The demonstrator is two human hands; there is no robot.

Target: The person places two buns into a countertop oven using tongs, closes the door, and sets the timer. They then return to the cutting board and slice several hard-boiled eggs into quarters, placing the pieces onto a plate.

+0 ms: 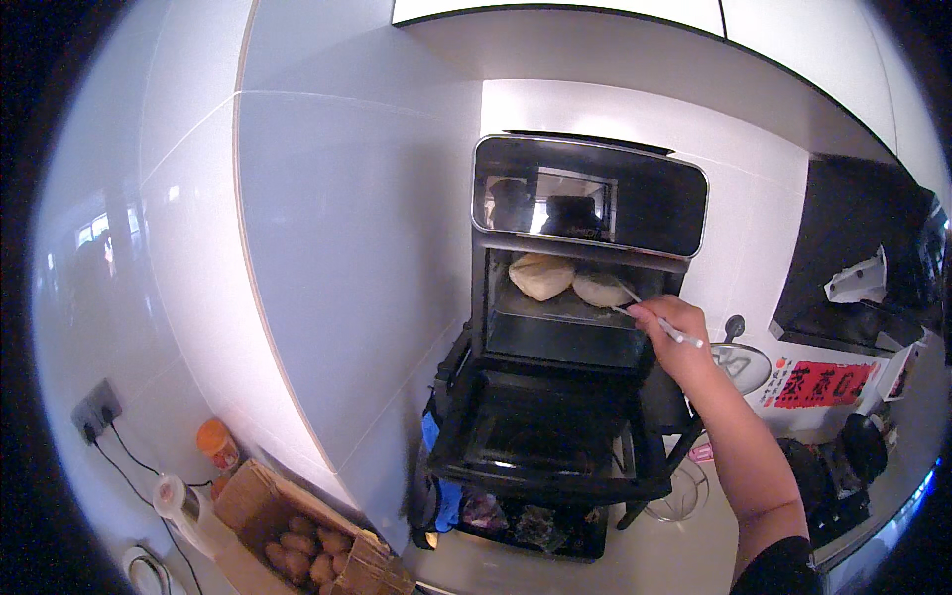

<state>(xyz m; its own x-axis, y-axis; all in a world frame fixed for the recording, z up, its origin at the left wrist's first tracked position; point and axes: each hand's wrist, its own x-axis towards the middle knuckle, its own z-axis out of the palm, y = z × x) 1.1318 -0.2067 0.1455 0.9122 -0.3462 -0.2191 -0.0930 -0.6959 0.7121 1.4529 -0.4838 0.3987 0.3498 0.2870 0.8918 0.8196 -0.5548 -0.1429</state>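
Note:
My right hand [673, 335] reaches into the opening of a black countertop oven [591, 193], gripping a pair of white chopsticks [680, 333]. Their tips are at a pale, flat round of bread or dough [601, 290] on the oven's rack or tray [550, 309]. Whether the tips pinch it or only touch it is unclear. Left of it lies a second, puffed, cream-coloured piece [541, 277]. The oven door [547, 439] hangs lowered towards me. My left hand is out of view.
A cardboard box [253, 494] with several brown eggs [301, 550] stands at lower left, near an orange-lidded jar [216, 439] and a wall socket [97, 409] with cords. Below the door is a dark tray [573, 539]. To the right are a glass lid [744, 366] and stove [829, 476]. Cabinets [617, 37] overhang.

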